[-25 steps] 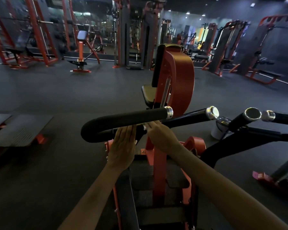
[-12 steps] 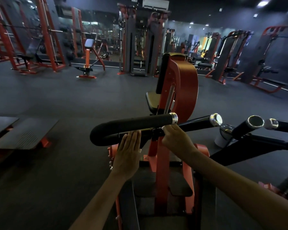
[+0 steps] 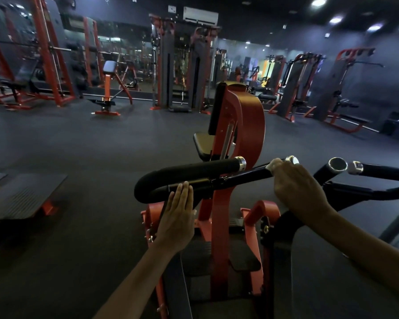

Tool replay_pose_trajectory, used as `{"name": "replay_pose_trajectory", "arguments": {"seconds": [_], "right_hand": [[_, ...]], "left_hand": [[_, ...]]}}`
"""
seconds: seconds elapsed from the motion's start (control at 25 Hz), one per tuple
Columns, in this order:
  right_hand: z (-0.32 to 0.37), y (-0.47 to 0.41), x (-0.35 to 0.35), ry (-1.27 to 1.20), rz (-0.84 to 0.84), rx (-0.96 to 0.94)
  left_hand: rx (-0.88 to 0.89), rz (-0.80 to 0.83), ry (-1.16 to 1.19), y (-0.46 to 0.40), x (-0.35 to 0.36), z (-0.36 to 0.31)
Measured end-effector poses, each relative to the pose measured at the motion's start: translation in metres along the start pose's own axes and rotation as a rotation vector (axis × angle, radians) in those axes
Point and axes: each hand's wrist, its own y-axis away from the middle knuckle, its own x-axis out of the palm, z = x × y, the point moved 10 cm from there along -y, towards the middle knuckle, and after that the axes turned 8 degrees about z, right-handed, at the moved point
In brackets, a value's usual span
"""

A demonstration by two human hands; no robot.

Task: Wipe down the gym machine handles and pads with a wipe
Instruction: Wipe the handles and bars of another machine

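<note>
**Q:** Which handle does the right hand (image 3: 297,192) occupy?

**A:** The straight black handle (image 3: 247,177) running up to a chrome end cap (image 3: 292,159). The fingers are curled over the bar just short of that cap, and a small pale patch of wipe (image 3: 271,166) shows at the knuckles, pressed against the bar.

**Q:** And the left hand (image 3: 177,217)?

**A:** It lies flat, fingers straight and together, with the fingertips (image 3: 182,187) touching the lower run of the curved padded handle (image 3: 184,173), which ends in its own chrome cap.

**Q:** Where do these parts sit on the machine?

**A:** Both handles cross in front of the orange frame (image 3: 219,217); its dark seat pad (image 3: 203,143) stands beyond them. Two further capped black handles (image 3: 332,168) lie to the right, apart from either hand.
</note>
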Motion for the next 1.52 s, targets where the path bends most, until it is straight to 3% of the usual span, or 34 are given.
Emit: {"name": "replay_pose_trajectory", "arguments": {"seconds": [0.16, 0.24, 0.36, 0.48, 0.56, 0.72, 0.88, 1.12, 1.36, 1.52], "right_hand": [[-0.026, 0.004, -0.031, -0.268, 0.035, 0.214], [-0.022, 0.003, -0.049, -0.495, -0.036, 0.300], [0.012, -0.009, -0.074, -0.835, -0.149, 0.362], [0.062, -0.041, -0.099, -1.040, -0.243, 0.325], [0.094, -0.064, -0.116, -1.017, -0.274, 0.245], [0.147, -0.079, -0.111, -0.744, -0.258, 0.090], [0.138, -0.065, -0.096, -0.672, -0.318, -0.024], [0.047, -0.045, -0.028, -0.742, -0.260, 0.289], [0.036, -0.042, -0.022, -0.943, -0.289, 0.631], [0.104, -0.059, -0.081, -0.970, -0.371, 0.509]], "left_hand": [[0.065, -0.022, 0.059, 0.022, -0.027, -0.007], [0.136, -0.063, 0.072, 0.036, -0.053, -0.021], [0.215, -0.171, 0.064, 0.058, -0.112, -0.036], [0.145, -0.317, 0.053, 0.065, -0.164, -0.010], [0.087, -0.361, 0.049, 0.058, -0.178, 0.014], [0.176, -0.352, 0.069, 0.041, -0.165, 0.015], [0.130, -0.332, 0.134, 0.039, -0.154, 0.022], [0.085, -0.341, 0.128, 0.039, -0.151, 0.023], [0.104, -0.372, 0.116, 0.040, -0.157, 0.019], [0.128, -0.353, 0.178, 0.040, -0.156, 0.020]]}}
